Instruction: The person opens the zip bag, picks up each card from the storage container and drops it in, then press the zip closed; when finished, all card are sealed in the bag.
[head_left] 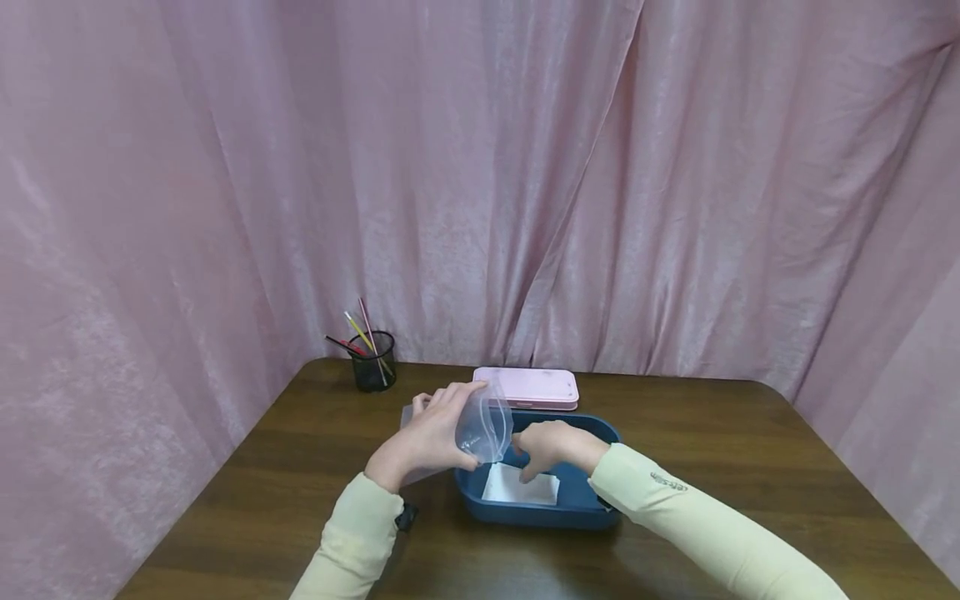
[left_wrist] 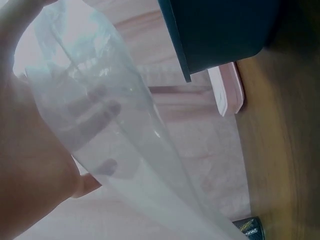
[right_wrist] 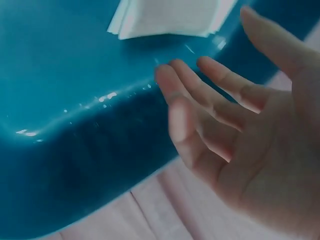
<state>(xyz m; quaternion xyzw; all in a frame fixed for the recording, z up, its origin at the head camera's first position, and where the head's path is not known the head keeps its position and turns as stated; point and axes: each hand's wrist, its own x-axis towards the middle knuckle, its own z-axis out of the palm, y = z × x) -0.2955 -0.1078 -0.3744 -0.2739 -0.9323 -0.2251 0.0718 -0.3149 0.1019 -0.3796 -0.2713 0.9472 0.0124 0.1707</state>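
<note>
My left hand (head_left: 431, 435) grips a clear zip bag (head_left: 482, 427), fingers on its far side and thumb near the open mouth. The left wrist view shows the bag (left_wrist: 135, 145) spread out, the fingers showing through its plastic. To the right of the mouth, my right hand (head_left: 553, 442) hovers over a blue bin (head_left: 540, 518), its fingers loosely bent and holding nothing. Inside the bin lies a white folded stack (head_left: 516, 487), like paper or tissues. Its layered edge (right_wrist: 170, 20) appears beyond the fingertips in the right wrist view.
Behind the bin sits a pink case (head_left: 527, 385), its lid down. A black mesh cup (head_left: 373, 367) with several pencils and pens stands at the back left of the wooden table (head_left: 697, 467). Pink curtains (head_left: 420, 183) hang along the table's back edge.
</note>
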